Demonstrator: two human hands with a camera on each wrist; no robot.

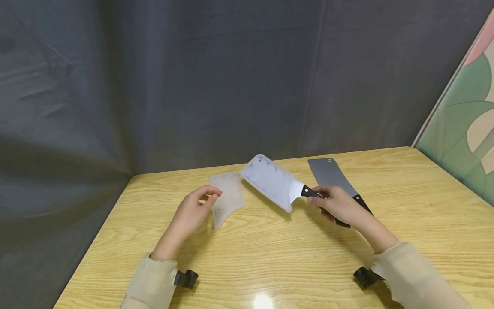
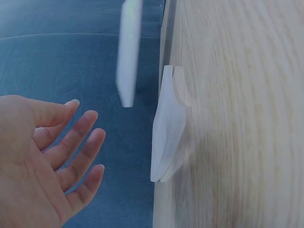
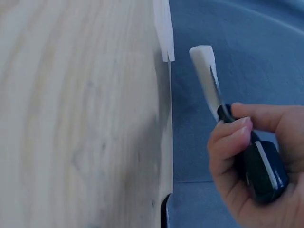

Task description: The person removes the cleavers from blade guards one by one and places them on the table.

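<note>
My right hand point(image 1: 339, 205) grips the black handle point(image 3: 259, 166) of a cleaver point(image 1: 275, 183) held above the table, its blade inside a translucent white sheath point(image 1: 266, 179) pointing up and left. My left hand point(image 1: 193, 211) hovers with relaxed, straight fingers point(image 2: 80, 142) just beside a second, empty translucent sheath point(image 1: 228, 197) lying on the wood; I cannot tell whether it touches it. In the left wrist view that empty sheath point(image 2: 167, 126) curls up off the table. A bare grey cleaver point(image 1: 332, 174) with a black handle lies flat behind my right hand.
The light wooden table point(image 1: 278, 257) ends at a dark grey cloth backdrop point(image 1: 193, 77) on the far and left sides. A patterned green and pink panel point(image 1: 463, 120) leans at the right. Black wrist-camera mounts point(image 1: 187, 279) sit on both sleeves.
</note>
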